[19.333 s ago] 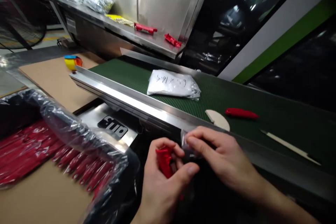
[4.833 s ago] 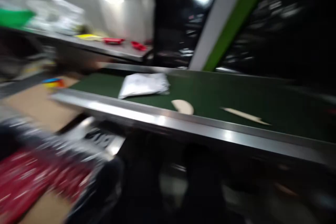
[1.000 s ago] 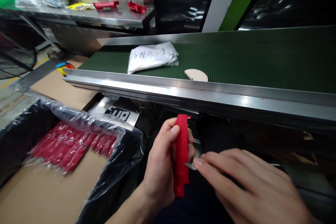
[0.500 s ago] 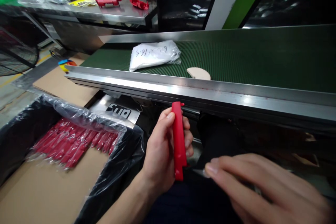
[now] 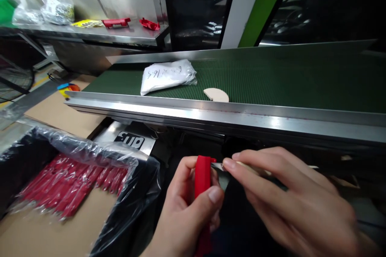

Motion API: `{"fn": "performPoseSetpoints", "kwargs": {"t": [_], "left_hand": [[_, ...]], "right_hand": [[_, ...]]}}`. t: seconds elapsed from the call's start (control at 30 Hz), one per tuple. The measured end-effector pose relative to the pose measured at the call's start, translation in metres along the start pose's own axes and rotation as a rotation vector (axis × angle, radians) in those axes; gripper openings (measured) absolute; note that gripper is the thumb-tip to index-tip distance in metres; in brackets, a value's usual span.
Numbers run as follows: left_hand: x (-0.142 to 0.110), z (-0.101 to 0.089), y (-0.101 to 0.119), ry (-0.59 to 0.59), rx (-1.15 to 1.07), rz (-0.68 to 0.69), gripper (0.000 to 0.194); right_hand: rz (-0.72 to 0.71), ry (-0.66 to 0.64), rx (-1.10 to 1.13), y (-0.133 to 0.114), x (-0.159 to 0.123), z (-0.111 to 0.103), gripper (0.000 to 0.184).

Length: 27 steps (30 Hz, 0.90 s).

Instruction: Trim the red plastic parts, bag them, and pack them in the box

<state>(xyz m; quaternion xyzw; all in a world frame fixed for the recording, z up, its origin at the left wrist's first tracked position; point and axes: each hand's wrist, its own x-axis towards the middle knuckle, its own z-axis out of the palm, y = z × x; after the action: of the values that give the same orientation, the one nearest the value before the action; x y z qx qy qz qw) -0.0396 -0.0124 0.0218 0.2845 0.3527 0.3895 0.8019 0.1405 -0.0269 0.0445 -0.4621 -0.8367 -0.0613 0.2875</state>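
Note:
A long red plastic part [image 5: 202,173] stands nearly upright in my left hand [image 5: 188,209], whose fingers and thumb wrap round it; its lower stretch is partly covered by the thumb. My right hand [image 5: 286,192] pinches a small knife [image 5: 217,166] with a thin metal blade and a pale handle. The blade tip meets the right edge of the red part near its top, beside a small tab. Both hands are in front of the conveyor's near rail.
Beyond the metal rail [image 5: 169,106] runs a green conveyor belt [image 5: 271,84] bearing a white plastic packet [image 5: 169,75] and a beige curved piece [image 5: 216,94]. At left, a lined box [image 5: 144,180] holds several bagged red parts [image 5: 60,184]. More red pieces [image 5: 149,24] lie on a steel shelf.
The knife has come up and left to the red part's top edge. My left hand has lowered the part and shifted its thumb across the front. The camera view has tilted up.

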Motion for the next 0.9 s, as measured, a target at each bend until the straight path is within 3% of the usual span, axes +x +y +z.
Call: {"fn": "performPoseSetpoints", "kwargs": {"t": [0.9], "left_hand": [[0.001, -0.001, -0.005, -0.064, 0.029, 0.015, 0.024]], "right_hand": [[-0.018, 0.021, -0.056, 0.008, -0.013, 0.003, 0.033]]}}
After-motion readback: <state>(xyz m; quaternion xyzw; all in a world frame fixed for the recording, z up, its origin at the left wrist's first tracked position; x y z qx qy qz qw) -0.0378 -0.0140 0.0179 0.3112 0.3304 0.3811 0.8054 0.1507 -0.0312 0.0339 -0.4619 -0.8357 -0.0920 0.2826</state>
